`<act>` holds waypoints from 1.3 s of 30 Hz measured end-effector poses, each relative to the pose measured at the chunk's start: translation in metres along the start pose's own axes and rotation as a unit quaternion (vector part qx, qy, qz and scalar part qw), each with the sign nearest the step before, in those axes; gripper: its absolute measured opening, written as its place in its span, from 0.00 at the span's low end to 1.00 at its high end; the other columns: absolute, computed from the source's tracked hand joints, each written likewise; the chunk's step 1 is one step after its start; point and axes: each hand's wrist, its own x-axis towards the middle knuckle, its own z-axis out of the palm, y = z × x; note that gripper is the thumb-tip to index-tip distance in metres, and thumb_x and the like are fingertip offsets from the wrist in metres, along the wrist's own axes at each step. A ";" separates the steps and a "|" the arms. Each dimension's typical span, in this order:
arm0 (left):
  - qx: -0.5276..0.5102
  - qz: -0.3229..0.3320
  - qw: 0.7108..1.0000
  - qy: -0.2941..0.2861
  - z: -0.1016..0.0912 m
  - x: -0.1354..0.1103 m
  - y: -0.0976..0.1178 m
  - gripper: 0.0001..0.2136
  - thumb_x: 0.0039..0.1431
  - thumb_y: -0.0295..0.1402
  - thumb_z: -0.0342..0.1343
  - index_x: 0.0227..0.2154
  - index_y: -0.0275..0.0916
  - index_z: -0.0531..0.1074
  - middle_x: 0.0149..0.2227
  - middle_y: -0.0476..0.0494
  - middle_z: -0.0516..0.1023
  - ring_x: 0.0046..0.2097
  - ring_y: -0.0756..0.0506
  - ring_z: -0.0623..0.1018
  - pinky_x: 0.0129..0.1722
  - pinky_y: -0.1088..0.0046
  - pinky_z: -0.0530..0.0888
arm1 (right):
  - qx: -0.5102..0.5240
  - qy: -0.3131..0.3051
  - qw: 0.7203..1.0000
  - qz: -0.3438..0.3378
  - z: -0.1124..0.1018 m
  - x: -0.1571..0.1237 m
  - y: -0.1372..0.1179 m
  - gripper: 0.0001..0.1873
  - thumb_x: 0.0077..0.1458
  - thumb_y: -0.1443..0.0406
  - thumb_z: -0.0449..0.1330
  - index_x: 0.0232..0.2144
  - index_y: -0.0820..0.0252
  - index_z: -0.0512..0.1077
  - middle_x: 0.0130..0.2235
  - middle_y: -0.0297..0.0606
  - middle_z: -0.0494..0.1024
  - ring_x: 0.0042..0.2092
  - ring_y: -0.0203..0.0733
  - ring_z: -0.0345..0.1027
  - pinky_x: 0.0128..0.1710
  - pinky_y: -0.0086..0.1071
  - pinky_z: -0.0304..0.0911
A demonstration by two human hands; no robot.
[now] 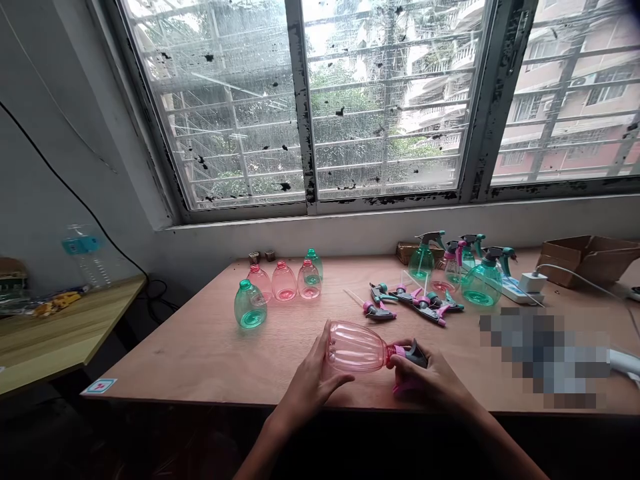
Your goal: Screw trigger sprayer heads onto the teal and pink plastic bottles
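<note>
A clear pink spray bottle (357, 348) lies sideways in the air above the table's front edge, its base to the left. My left hand (316, 373) holds it at the base, fingers behind and thumb below. My right hand (434, 375) is closed around the grey and pink spray head (413, 357) at the bottle's neck. The head sits at the neck; whether it is tight I cannot tell. Beyond my hands lie several loose trigger spray heads (425, 308), some with thin tubes. To the left stand pink bottles (284, 283) and green bottles (251, 307) without heads.
Spray bottles with heads (483, 283) stand at the back right, near a white power strip (520, 290) with a plug and cable. A cardboard box (585, 263) sits behind it. A pixelated patch covers something at right. A windowed wall borders the table (200, 360).
</note>
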 end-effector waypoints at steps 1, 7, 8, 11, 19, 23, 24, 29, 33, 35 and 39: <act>-0.004 -0.002 1.000 0.001 0.001 0.000 -0.002 0.44 0.56 0.37 0.65 0.69 0.50 0.43 0.68 0.40 0.59 0.63 0.36 0.67 0.64 0.55 0.63 | 0.004 -0.001 1.000 0.000 0.000 0.000 0.000 0.21 0.54 0.50 0.66 0.38 0.62 0.73 0.26 0.35 0.80 0.27 0.41 0.73 0.28 0.30 0.69; -0.014 -0.046 0.999 -0.025 0.000 -0.002 0.001 0.48 0.53 0.41 0.67 0.69 0.42 0.42 0.60 0.33 0.69 0.60 0.35 0.72 0.60 0.56 0.69 | -0.027 0.000 1.000 -0.008 0.000 -0.001 -0.001 0.20 0.54 0.51 0.66 0.40 0.62 0.73 0.25 0.34 0.80 0.27 0.41 0.74 0.29 0.30 0.69; -0.015 -0.041 0.999 -0.026 -0.001 -0.001 0.002 0.45 0.55 0.42 0.65 0.69 0.43 0.45 0.62 0.33 0.67 0.61 0.35 0.71 0.60 0.57 0.68 | -0.031 0.000 0.999 -0.007 -0.001 -0.001 -0.001 0.20 0.54 0.51 0.66 0.40 0.62 0.73 0.25 0.34 0.80 0.28 0.41 0.74 0.29 0.30 0.69; -0.008 -0.012 1.000 -0.012 0.000 -0.001 0.002 0.42 0.58 0.40 0.63 0.69 0.48 0.43 0.68 0.36 0.58 0.63 0.36 0.68 0.63 0.56 0.65 | -0.032 0.003 0.999 -0.007 -0.001 -0.001 -0.001 0.20 0.54 0.51 0.66 0.39 0.62 0.73 0.26 0.35 0.80 0.28 0.42 0.75 0.30 0.31 0.70; -0.039 -0.043 0.998 -0.033 0.000 -0.002 0.003 0.47 0.58 0.40 0.63 0.70 0.45 0.35 0.68 0.31 0.58 0.62 0.35 0.69 0.62 0.54 0.65 | -0.037 0.001 0.999 -0.009 0.000 -0.001 -0.004 0.21 0.53 0.50 0.66 0.39 0.61 0.74 0.27 0.35 0.81 0.29 0.43 0.75 0.30 0.32 0.70; -0.024 -0.017 0.999 -0.018 0.000 0.000 0.004 0.42 0.58 0.41 0.63 0.69 0.44 0.45 0.67 0.34 0.58 0.64 0.35 0.66 0.64 0.55 0.63 | -0.039 0.009 0.999 -0.002 0.000 -0.002 -0.004 0.22 0.52 0.48 0.66 0.38 0.61 0.74 0.26 0.36 0.80 0.29 0.45 0.75 0.30 0.34 0.71; -0.020 -0.009 1.000 -0.012 0.000 -0.001 0.002 0.42 0.58 0.40 0.63 0.69 0.46 0.44 0.68 0.35 0.57 0.64 0.35 0.66 0.64 0.55 0.63 | -0.036 0.012 0.999 -0.001 -0.001 -0.002 -0.003 0.23 0.52 0.48 0.66 0.38 0.61 0.74 0.26 0.35 0.80 0.28 0.45 0.75 0.30 0.34 0.72; -0.026 -0.018 0.999 -0.026 0.001 -0.002 -0.005 0.49 0.57 0.40 0.65 0.69 0.47 0.33 0.66 0.34 0.61 0.63 0.36 0.68 0.63 0.55 0.64 | -0.039 0.021 0.999 -0.003 -0.001 -0.001 -0.001 0.24 0.50 0.47 0.67 0.37 0.61 0.75 0.26 0.36 0.80 0.28 0.45 0.75 0.29 0.34 0.73; -0.011 -0.011 1.000 -0.018 0.000 -0.001 -0.001 0.43 0.57 0.42 0.64 0.69 0.42 0.44 0.67 0.33 0.59 0.67 0.34 0.62 0.66 0.54 0.59 | -0.032 0.012 0.999 0.000 0.000 -0.001 0.000 0.24 0.51 0.48 0.67 0.40 0.61 0.74 0.25 0.35 0.79 0.28 0.45 0.75 0.29 0.35 0.74; 0.013 0.011 1.000 -0.007 0.000 -0.001 -0.001 0.41 0.57 0.41 0.64 0.68 0.44 0.49 0.68 0.36 0.57 0.69 0.35 0.57 0.68 0.54 0.55 | -0.034 0.016 0.999 0.001 0.000 -0.002 0.001 0.24 0.51 0.48 0.67 0.41 0.61 0.74 0.25 0.34 0.79 0.28 0.44 0.74 0.29 0.34 0.74; 0.017 0.012 1.000 0.002 0.002 -0.002 -0.002 0.45 0.57 0.38 0.64 0.69 0.46 0.41 0.69 0.36 0.55 0.68 0.36 0.58 0.67 0.54 0.57 | -0.036 0.017 0.999 -0.002 -0.001 -0.002 0.001 0.23 0.52 0.49 0.66 0.41 0.61 0.74 0.25 0.34 0.79 0.28 0.44 0.75 0.29 0.34 0.74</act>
